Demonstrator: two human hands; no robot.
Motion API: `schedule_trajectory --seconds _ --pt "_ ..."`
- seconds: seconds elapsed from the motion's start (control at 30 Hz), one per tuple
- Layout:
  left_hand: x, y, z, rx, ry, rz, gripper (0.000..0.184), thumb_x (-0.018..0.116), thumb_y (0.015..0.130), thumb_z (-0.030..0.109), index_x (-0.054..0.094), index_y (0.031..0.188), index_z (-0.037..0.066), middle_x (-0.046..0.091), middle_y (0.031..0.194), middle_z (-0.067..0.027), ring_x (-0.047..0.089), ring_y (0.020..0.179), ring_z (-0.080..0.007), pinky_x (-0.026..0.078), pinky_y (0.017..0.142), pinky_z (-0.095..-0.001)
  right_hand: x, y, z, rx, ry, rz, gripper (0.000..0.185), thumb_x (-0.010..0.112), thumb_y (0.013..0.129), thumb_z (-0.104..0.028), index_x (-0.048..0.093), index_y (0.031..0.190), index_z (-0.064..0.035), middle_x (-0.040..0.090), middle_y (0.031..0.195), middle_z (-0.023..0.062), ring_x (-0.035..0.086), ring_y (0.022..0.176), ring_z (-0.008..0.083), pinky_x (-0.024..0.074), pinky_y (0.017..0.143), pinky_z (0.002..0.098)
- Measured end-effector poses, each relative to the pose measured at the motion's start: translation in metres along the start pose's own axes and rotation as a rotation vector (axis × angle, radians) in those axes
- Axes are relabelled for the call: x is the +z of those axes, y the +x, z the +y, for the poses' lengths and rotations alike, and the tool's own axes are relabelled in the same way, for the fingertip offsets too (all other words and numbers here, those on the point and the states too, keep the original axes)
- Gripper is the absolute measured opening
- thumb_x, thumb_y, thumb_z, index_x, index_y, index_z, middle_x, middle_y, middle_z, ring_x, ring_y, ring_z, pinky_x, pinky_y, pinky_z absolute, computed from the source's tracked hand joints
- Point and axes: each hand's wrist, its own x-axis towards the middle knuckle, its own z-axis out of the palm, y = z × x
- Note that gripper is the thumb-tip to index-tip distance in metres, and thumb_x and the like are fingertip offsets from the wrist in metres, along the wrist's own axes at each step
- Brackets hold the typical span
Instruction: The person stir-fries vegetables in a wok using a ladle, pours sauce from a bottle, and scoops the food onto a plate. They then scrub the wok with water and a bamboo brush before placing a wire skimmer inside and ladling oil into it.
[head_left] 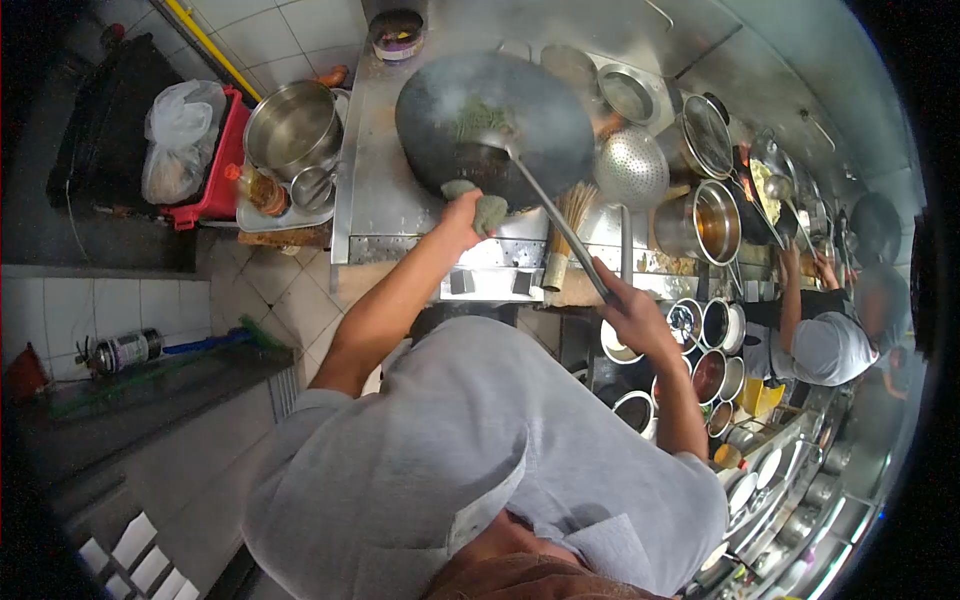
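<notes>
A large dark wok (425, 120) sits on the steel stove, with steam over it and green food (485, 118) inside. My left hand (466, 218) is closed on a greenish-grey cloth (490, 213) at the wok's near edge; the cloth hides the part of the rim under it. In my right hand (632, 312) is the handle of a long metal ladle (548, 205), which slants up and left so that its head is down in the wok beside the food. Just right of the wok are a bamboo brush (566, 240) and a perforated strainer (632, 167).
A steel pot (292, 127) and an oil bottle (262, 192) stand at the left, near a red crate (222, 160). On the right are a pot of brown liquid (698, 222) and several seasoning bowls (709, 375). Farther right another person (832, 348) works at a wok.
</notes>
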Motion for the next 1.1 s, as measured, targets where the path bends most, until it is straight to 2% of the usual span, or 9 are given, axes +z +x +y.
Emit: schedule_trajectory --seconds 0.1,0.27,0.37,0.43,0.63,0.77,0.97,1.03,1.1 --pt "0.016 -0.058 0.002 -0.07 0.045 -0.005 0.025 0.054 0.093 0.034 0.06 0.106 0.013 0.066 0.093 -0.007 0.062 0.078 -0.0229 0.046 0.058 -0.0405 -0.031 -0.013 -0.017 0.153 -0.052 -0.2 0.075 0.058 0.082 0.0 0.036 0.15 -0.0233 0.067 0.103 0.0259 0.066 0.097 0.0403 0.0494 0.086 0.0447" --pt "-0.039 0.026 -0.06 0.073 0.052 -0.151 0.027 0.056 0.092 0.031 0.058 0.112 0.011 0.068 0.095 -0.0076 0.067 0.084 -0.024 0.054 0.064 -0.0428 0.028 0.048 0.02 -0.012 -0.273 0.11 0.074 0.055 0.083 -0.005 0.031 0.151 -0.0221 0.064 0.077 0.0266 0.065 0.074 0.0419 0.049 0.069 0.0505" --pt "-0.019 -0.089 -0.075 -0.097 0.28 0.03 0.026 0.05 0.096 0.025 0.06 0.112 0.007 0.066 0.105 -0.0118 0.067 0.091 -0.0278 0.057 0.077 -0.0434 0.023 0.038 0.008 -0.024 -0.32 0.186 0.076 0.052 0.082 -0.003 0.03 0.152 -0.0249 0.062 0.071 0.0256 0.065 0.072 0.0422 0.049 0.069 0.0472" --pt "-0.032 -0.061 -0.091 0.155 0.093 -0.072 0.026 0.051 0.094 0.027 0.061 0.109 0.008 0.067 0.101 -0.0106 0.066 0.09 -0.0271 0.057 0.07 -0.0441 0.013 0.023 0.002 0.04 -0.189 0.091 0.077 0.058 0.083 -0.006 0.03 0.152 -0.023 0.067 0.082 0.0264 0.067 0.077 0.0433 0.0527 0.073 0.0511" --pt "0.006 -0.057 -0.006 -0.026 0.078 -0.076 0.026 0.054 0.093 0.032 0.062 0.096 0.008 0.067 0.086 -0.009 0.064 0.073 -0.0243 0.051 0.059 -0.0395 -0.012 -0.01 -0.01 0.018 -0.069 -0.068 0.075 0.06 0.082 -0.007 0.033 0.151 -0.0225 0.064 0.118 0.0238 0.065 0.103 0.0395 0.0491 0.092 0.0441" --pt "-0.002 -0.024 -0.012 -0.047 0.033 -0.102 0.027 0.052 0.095 0.034 0.061 0.1 0.01 0.066 0.092 -0.0078 0.063 0.077 -0.0222 0.052 0.061 -0.039 0.0 0.023 -0.002 0.041 -0.284 0.002 0.075 0.057 0.081 -0.006 0.035 0.15 -0.0257 0.065 0.078 0.0258 0.065 0.075 0.042 0.05 0.072 0.0491" --pt "-0.029 -0.061 -0.079 -0.019 0.111 -0.004 0.025 0.049 0.096 0.025 0.058 0.113 0.009 0.067 0.105 -0.0102 0.067 0.091 -0.025 0.057 0.07 -0.0405 0.012 0.036 0.013 -0.029 -0.339 0.23 0.075 0.057 0.083 -0.004 0.032 0.151 -0.0218 0.066 0.077 0.0258 0.065 0.069 0.0443 0.0519 0.068 0.0515" --pt "-0.034 -0.03 -0.066 0.103 -0.013 -0.093 0.024 0.05 0.095 0.025 0.059 0.11 0.009 0.068 0.102 -0.0094 0.068 0.085 -0.0256 0.057 0.068 -0.0431 0.016 0.028 0.041 -0.198 0.021 0.316 0.074 0.057 0.084 -0.001 0.034 0.151 -0.0218 0.067 0.083 0.0271 0.069 0.072 0.0372 0.0518 0.067 0.0481" --pt "-0.027 0.005 -0.027 0.167 0.04 -0.061 0.023 0.05 0.094 0.028 0.061 0.104 0.01 0.069 0.094 -0.0081 0.068 0.077 -0.0251 0.055 0.062 -0.0438 0.013 0.027 0.009 0.138 0.396 0.201 0.069 0.053 0.089 0.0 0.037 0.151 -0.0244 0.04 0.068 -0.0045 0.038 0.054 0.006 0.0369 0.048 0.0256"
